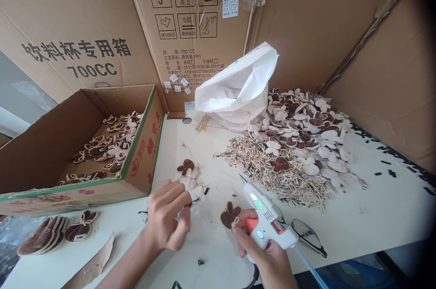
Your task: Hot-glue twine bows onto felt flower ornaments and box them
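Well, the right hand (pixel 272 259) has a lot to look after. Its grip is wrapped around a white plastic glue gun (pixel 267 220) with an orange trigger, and its thumb and one finger seem to pinch a small fuzzy brown butterfly-shaped piece (pixel 229 217) by its cream string bow (pixel 235 222). That piece is low over the white worktop (pixel 361 225), just left of the gun. The gun's thin metal tip (pixel 242 179) points up and away from the piece and touches nothing. The left hand (pixel 168 216) is curled above the worktop, and one cannot tell if its grip holds anything, because the fingers hide it. Just past it lie a loose brown piece (pixel 185 167) and some pale cream fuzzy pieces (pixel 190 181). This looks like the gluing step, with the bow already on, but no wet glue can be seen. The next move seems to call for the left hand to take the piece, so the right can aim the gun, with all skin kept off the tip, which may be hot. Behind the gun sits a heap of short cream strings (pixel 254 159), with a big pile of brown and cream pieces (pixel 306 125) behind that. On the left, a cardboard box with green edges (pixel 141 157) has more pieces with bows inside.
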The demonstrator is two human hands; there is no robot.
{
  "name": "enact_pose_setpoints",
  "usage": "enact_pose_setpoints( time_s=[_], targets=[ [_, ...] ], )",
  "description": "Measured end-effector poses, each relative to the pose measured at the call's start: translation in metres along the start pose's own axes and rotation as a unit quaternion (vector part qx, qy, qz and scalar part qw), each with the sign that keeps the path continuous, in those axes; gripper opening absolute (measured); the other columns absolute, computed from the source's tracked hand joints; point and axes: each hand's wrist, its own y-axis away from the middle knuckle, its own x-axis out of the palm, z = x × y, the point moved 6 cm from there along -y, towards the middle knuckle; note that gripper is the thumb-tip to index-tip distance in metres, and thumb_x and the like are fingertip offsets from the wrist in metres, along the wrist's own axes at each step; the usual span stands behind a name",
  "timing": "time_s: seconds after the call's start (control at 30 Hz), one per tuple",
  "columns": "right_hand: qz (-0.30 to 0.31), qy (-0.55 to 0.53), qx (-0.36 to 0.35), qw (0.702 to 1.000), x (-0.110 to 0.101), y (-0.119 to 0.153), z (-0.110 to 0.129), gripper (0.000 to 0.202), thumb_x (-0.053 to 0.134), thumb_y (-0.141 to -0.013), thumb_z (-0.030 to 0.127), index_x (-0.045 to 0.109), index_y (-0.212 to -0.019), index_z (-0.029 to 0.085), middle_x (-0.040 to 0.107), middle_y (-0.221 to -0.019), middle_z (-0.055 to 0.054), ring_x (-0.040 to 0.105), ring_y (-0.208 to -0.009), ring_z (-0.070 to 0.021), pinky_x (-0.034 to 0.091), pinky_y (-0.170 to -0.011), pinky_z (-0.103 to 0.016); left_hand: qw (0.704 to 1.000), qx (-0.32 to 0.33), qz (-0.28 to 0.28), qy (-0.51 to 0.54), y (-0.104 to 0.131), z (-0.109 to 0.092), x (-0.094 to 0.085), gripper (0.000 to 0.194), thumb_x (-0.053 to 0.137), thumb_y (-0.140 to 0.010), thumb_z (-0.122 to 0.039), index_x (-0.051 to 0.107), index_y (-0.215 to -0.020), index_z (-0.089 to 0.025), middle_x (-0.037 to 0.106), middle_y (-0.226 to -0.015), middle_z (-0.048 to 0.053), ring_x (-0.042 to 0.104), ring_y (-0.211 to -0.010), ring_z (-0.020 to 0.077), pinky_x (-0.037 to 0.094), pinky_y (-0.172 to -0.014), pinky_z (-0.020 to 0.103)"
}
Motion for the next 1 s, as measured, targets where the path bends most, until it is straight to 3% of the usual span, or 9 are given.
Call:
enact_pose_setpoints(
  time_s=[0.13, 0.2, 0.33, 0.57, 0.77, 0.93, 1.0],
  targets=[
    [0.011, 0.002, -0.005, 1.000, 0.001, 0.000, 0.002, 0.036, 0.091, -0.087, 0.052, 0.072, -0.096, 0.022, 0.066, -0.070, 0.002, 0.055, -0.057, -0.0155, 0.045, -0.061, -0.033, 0.995, -0.026, -0.086, -0.036, -0.004, 0.012, -0.020, 0.046, 0.031, -0.114, -0.025, 0.042, -0.070, -0.022, 0.040, -0.061, -0.001, 0.032, -0.055, 0.0162, 0.023, -0.059, 0.034],
    [0.006, -0.002, -0.009, 1.000, 0.000, 0.000, 0.003, 0.036, 0.091, -0.087, 0.050, 0.071, -0.098, 0.023, 0.069, -0.075, 0.001, 0.055, -0.056, -0.0148, 0.045, -0.061, -0.033, 0.991, -0.035, -0.108, -0.069, -0.006, 0.013, -0.020, 0.045, 0.043, -0.113, -0.017, 0.039, -0.069, -0.021, 0.037, -0.059, -0.003, 0.029, -0.054, 0.0146, 0.022, -0.058, 0.033],
    [-0.004, 0.002, -0.016, 1.000, -0.001, -0.001, 0.002, 0.034, 0.091, -0.088, 0.050, 0.071, -0.097, 0.023, 0.073, -0.078, 0.000, 0.057, -0.056, -0.0148, 0.046, -0.063, -0.033, 0.984, -0.043, -0.130, -0.113, -0.008, 0.008, -0.015, 0.044, 0.070, -0.095, -0.002, 0.037, -0.073, -0.022, 0.032, -0.063, -0.007, 0.028, -0.055, 0.0118, 0.023, -0.055, 0.030],
    [-0.011, -0.041, -0.016, 0.999, -0.003, -0.002, -0.002, 0.032, 0.093, -0.088, 0.045, 0.071, -0.099, 0.024, 0.070, -0.071, 0.003, 0.056, -0.055, -0.0132, 0.047, -0.063, -0.031, 0.984, -0.073, -0.139, -0.083, -0.007, 0.006, -0.016, 0.026, 0.065, -0.088, -0.004, 0.047, -0.089, -0.023, 0.048, -0.078, -0.002, 0.044, -0.066, 0.0141, 0.036, -0.061, 0.028],
    [-0.027, -0.041, -0.015, 0.999, -0.005, -0.002, -0.003, 0.036, 0.096, -0.085, 0.046, 0.072, -0.099, 0.023, 0.073, -0.075, 0.001, 0.058, -0.054, -0.0130, 0.049, -0.062, -0.031, 0.997, -0.050, -0.056, -0.031, -0.004, 0.004, 0.001, 0.033, 0.061, -0.100, -0.001, 0.046, -0.080, -0.022, 0.047, -0.068, -0.003, 0.041, -0.061, 0.0140, 0.031, -0.059, 0.029],
    [-0.015, -0.040, -0.006, 0.999, -0.004, -0.002, -0.005, 0.037, 0.096, -0.084, 0.046, 0.072, -0.100, 0.023, 0.074, -0.075, 0.002, 0.060, -0.055, -0.0137, 0.047, -0.061, -0.031, 0.986, -0.060, 0.103, 0.119, 0.006, -0.011, 0.035, 0.005, 0.066, -0.104, -0.018, 0.062, -0.103, -0.021, 0.064, -0.082, 0.002, 0.059, -0.072, 0.0175, 0.044, -0.066, 0.029],
    [-0.009, -0.029, -0.003, 1.000, -0.003, -0.001, -0.006, 0.036, 0.095, -0.085, 0.047, 0.073, -0.099, 0.022, 0.074, -0.075, 0.001, 0.061, -0.057, -0.0148, 0.048, -0.062, -0.032, 0.968, -0.089, 0.154, 0.179, 0.011, -0.018, 0.048, 0.009, 0.071, -0.103, -0.026, 0.065, -0.107, -0.021, 0.069, -0.089, 0.004, 0.064, -0.078, 0.0189, 0.047, -0.069, 0.030]
  ],
)
